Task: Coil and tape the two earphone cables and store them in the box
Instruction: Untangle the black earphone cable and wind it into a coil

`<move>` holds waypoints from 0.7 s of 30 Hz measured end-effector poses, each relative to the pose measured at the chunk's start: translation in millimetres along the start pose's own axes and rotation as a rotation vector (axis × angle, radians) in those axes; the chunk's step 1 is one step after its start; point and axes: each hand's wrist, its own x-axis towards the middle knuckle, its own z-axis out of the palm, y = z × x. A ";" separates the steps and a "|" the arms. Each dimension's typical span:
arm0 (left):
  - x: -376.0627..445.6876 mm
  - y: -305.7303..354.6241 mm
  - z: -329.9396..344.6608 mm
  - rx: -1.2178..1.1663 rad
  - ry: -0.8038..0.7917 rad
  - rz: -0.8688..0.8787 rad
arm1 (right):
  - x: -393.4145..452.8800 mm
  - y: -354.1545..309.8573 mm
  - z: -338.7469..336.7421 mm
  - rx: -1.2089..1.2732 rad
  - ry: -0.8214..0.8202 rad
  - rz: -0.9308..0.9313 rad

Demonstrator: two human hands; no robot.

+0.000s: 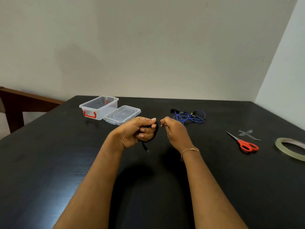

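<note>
Both hands grip the black cable [156, 133]: left hand [138, 132] curled round its coil, plug dangling downward, right hand [173, 129] pinching.

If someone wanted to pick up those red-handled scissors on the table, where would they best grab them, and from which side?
Probably by the red handle loops, coming from above on the near side. The scissors lie flat and closed on the table, with the pointed blades aimed away toward the far left, so the handles are the blunt, thicker end nearest the person. The tape roll sits apart to their right.
</note>
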 end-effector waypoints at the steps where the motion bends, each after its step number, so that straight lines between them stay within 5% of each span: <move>1: 1.0 -0.1 1.8 -0.089 -0.002 0.019 | -0.9 -2.3 1.2 -0.030 -0.020 -0.007; 8: 16.5 -4.0 7.4 -0.688 0.109 0.208 | -3.5 -22.5 13.8 -0.063 -0.147 0.033; 12: 19.6 -6.4 8.2 -0.841 0.197 0.283 | -2.5 -22.9 22.0 -0.009 -0.185 0.018; 21: 26.4 -6.7 19.8 -0.360 0.498 0.275 | -7.8 -5.5 23.4 0.006 -0.200 0.105</move>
